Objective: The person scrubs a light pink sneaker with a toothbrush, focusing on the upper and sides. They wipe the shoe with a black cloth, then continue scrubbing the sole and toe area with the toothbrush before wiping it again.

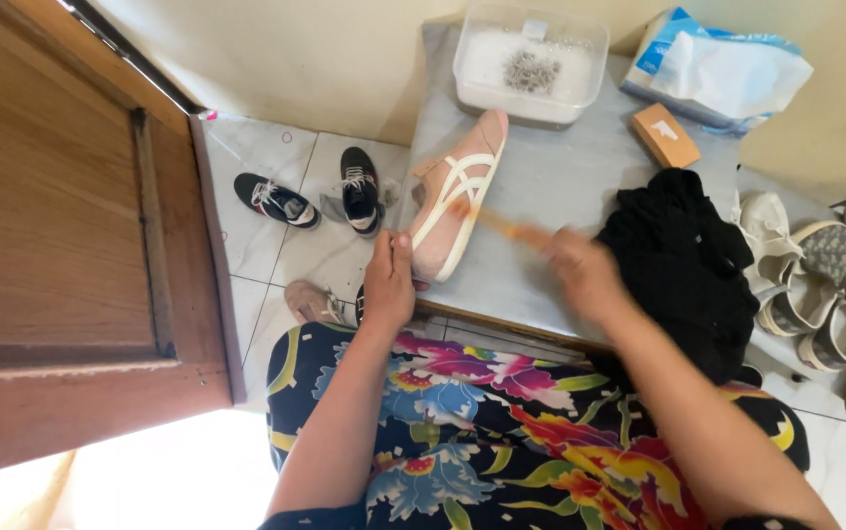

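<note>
Shoe (457, 201), pink with pale stripes, lies on its side on the grey worktop (560, 186), heel toward the near left edge and toe pointing at the clear plastic tub (529, 61) at the back. The left hand (389, 283) is closed around the heel end, thumb up against the sole. The right hand (585, 270) is blurred; its fingers are curled around the end of an orange brush (506, 228), whose far end lies over the striped side of the shoe. A black cloth (683, 260) is heaped just beside the right hand, with a small orange box (665, 134) and a blue-and-white packet (717, 69) beyond it. On the tiled floor (246, 240) to the left stand two black sneakers (315, 194); pale shoes (816, 280) are bunched at the right. A flowered garment (502, 422) covers the person's lap.
</note>
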